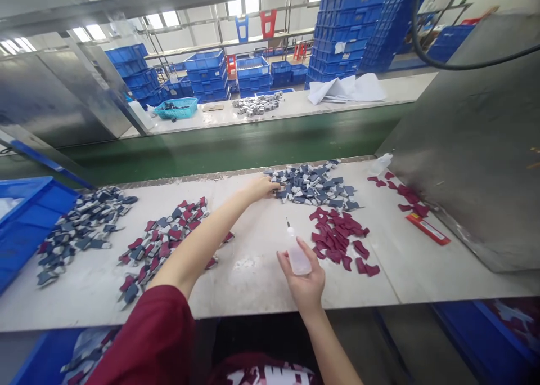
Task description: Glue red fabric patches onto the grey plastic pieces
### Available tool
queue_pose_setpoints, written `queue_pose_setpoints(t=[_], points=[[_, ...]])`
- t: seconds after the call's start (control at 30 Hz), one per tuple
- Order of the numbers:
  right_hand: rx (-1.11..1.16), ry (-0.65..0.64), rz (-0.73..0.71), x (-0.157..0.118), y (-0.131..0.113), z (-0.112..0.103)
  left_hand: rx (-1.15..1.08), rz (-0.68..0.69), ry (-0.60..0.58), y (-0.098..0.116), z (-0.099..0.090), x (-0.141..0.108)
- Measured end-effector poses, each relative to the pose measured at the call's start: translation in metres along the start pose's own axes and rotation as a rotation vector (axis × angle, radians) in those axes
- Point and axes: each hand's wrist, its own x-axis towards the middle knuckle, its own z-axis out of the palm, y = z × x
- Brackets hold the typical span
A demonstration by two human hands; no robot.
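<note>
My right hand (307, 286) is wrapped round a translucent squeeze bottle (298, 255), held upright with its thin needle tip pointing up and away from me. My left hand (266, 188) reaches across to the left edge of a pile of dark blue and white plastic pieces (310, 182). Its fingers are curled together at the pile, and what they pinch is hidden. Just right of the bottle lies a heap of loose maroon pieces (337, 233). Left of my left forearm is a pile of mixed maroon, blue and white pieces (169, 238).
Another blue and white pile (84, 227) lies by a blue crate (34, 216) at far left. A red and orange packet (428, 229) rests near the metal panel (476, 148) on the right. A green conveyor belt (253, 143) runs behind the worktop, with stacked blue crates (346, 30) beyond.
</note>
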Motion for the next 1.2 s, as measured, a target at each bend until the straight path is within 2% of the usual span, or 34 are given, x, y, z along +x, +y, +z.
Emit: queue_pose_setpoints(t=[0.1,0.17,0.27,0.33,0.4,0.47,0.53,0.6,0.67,0.83,0.93,1.2], points=[[0.005,0.078,0.074,-0.001,-0.002,-0.001,-0.017,0.037,-0.032,0.001,-0.018,-0.014],[0.010,0.101,0.091,-0.002,-0.003,-0.003,-0.073,0.062,-0.013,0.008,-0.027,-0.032],[0.002,0.206,0.075,-0.006,-0.002,-0.006,-0.439,0.025,0.085,0.028,-0.025,-0.069],[-0.017,0.361,0.057,-0.009,0.001,-0.008,-0.789,-0.066,0.139,0.044,-0.012,-0.096],[-0.015,0.506,0.072,-0.011,0.002,-0.010,-1.098,-0.154,0.156,0.062,0.009,-0.124],[0.030,0.569,0.131,-0.012,0.002,-0.012,-1.351,-0.238,0.188,0.080,0.034,-0.149],[0.098,0.556,0.215,-0.012,0.000,-0.015,-1.459,-0.296,0.252,0.096,0.054,-0.168],[0.141,0.480,0.288,-0.013,-0.003,-0.019,-1.438,-0.345,0.289,0.107,0.068,-0.182],[0.142,0.379,0.311,-0.017,-0.006,-0.025,-1.334,-0.390,0.303,0.112,0.073,-0.193],[0.045,0.210,0.218,-0.031,-0.006,-0.035,-1.027,-0.509,0.418,0.103,0.072,-0.209],[-0.053,0.159,0.177,-0.033,-0.008,-0.035,-0.890,-0.508,0.488,0.099,0.073,-0.212],[-0.182,-0.009,-0.003,-0.023,-0.023,-0.029,-0.840,-0.497,0.487,0.100,0.073,-0.209]])
